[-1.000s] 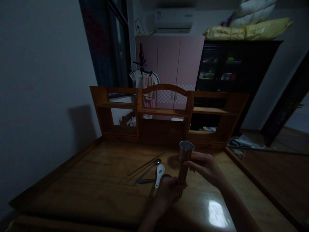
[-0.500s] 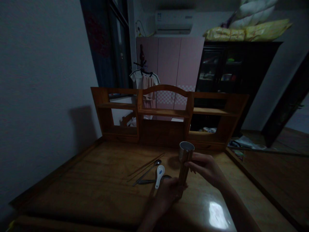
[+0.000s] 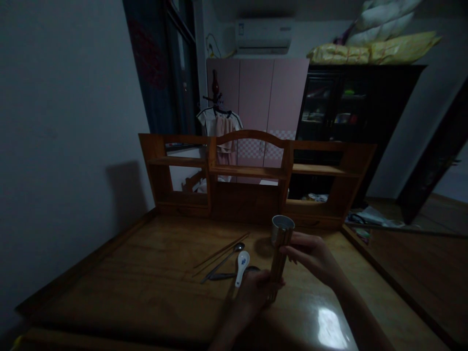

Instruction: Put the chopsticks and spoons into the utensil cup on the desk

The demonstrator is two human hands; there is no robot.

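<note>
In the lower right-centre of the frame, a bundle of chopsticks (image 3: 279,261) stands steeply tilted between two hands. The left hand (image 3: 254,291) is wrapped around its lower part; the right hand (image 3: 310,251) pinches it near the top, between thumb and fingers. The sticks look brown and wood-like, so I judge them light, stiff and hard to break, but smooth enough to slide against one another. A loose grip would probably let single sticks slip out; a wrap low down with a light pinch higher up should keep them aligned. They overlap too closely in this dim light to count.

Just behind the bundle's top is one metal cup (image 3: 274,237), mouth upward; I cannot tell whether the sticks touch it. Left of the hands, at the lower centre, lie two loose chopsticks (image 3: 221,250), roughly side by side, one metal spoon (image 3: 239,247), one white spoon (image 3: 242,263) with a blue mark, and one dark utensil (image 3: 221,276) partly under the white spoon. The white one looks ceramic and likely fragile. All lie on one wooden table (image 3: 127,273), with one wooden shelf unit (image 3: 252,170) across the middle of the frame.
</note>
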